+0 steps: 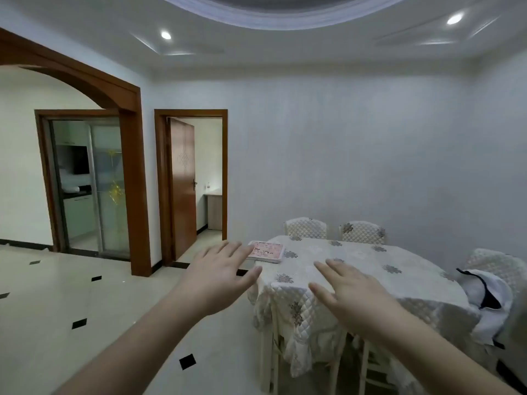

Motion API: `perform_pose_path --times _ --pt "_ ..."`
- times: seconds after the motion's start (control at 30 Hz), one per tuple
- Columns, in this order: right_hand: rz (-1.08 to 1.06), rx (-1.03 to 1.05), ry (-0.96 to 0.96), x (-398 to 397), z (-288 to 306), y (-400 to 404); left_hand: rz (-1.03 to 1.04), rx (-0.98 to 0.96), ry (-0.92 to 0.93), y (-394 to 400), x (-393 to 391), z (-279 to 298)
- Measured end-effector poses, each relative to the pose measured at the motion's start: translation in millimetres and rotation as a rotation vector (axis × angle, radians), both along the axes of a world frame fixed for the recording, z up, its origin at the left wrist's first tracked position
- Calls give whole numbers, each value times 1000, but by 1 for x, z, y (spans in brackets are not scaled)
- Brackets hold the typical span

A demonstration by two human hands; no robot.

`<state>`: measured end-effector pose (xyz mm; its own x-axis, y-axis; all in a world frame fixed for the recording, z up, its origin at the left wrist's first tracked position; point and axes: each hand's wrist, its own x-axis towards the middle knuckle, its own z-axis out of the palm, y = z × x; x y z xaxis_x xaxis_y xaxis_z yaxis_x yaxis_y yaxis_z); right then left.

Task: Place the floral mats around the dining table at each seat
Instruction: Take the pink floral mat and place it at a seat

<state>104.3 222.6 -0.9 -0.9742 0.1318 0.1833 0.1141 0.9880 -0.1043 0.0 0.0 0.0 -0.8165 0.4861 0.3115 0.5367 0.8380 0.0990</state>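
On the dining table (356, 269) corner lies a stack of floral mats (266, 251); left hand (219, 277) and right hand (350, 297) reach out, fingers spread, holding nothing.

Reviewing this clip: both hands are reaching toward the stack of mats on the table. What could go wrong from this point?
1. The stack of floral mats sits at the table's far-left corner, near the edge; a push from the left hand could slide it off.
2. The quilted tablecloth hangs loose; the right hand could drag or bunch it.
3. The garment draped over the right-side chair may get in the way at that seat.
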Motion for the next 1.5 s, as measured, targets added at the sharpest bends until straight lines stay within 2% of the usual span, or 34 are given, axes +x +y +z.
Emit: perform_pose_path --times 0.2,0.3,0.47,0.67,0.97,1.33,1.5 --pt "26 33 27 -51 -8 34 -11 -62 71 43 -48 -16" --pt "17 55 49 -83 -17 57 56 -116 84 68 -77 -19" --pt "-94 52 72 -135 -24 89 147 -154 77 103 -120 -12" --pt "-27 54 80 -191 -26 94 201 -189 29 111 -158 -11" --pt "156 50 110 -295 -32 47 131 -132 32 88 -236 -30" --pt "228 67 111 -449 -38 -76 168 -131 77 -29 -379 -43" --pt "235 99 89 -506 -40 -105 202 -122 96 -60 -429 -59"
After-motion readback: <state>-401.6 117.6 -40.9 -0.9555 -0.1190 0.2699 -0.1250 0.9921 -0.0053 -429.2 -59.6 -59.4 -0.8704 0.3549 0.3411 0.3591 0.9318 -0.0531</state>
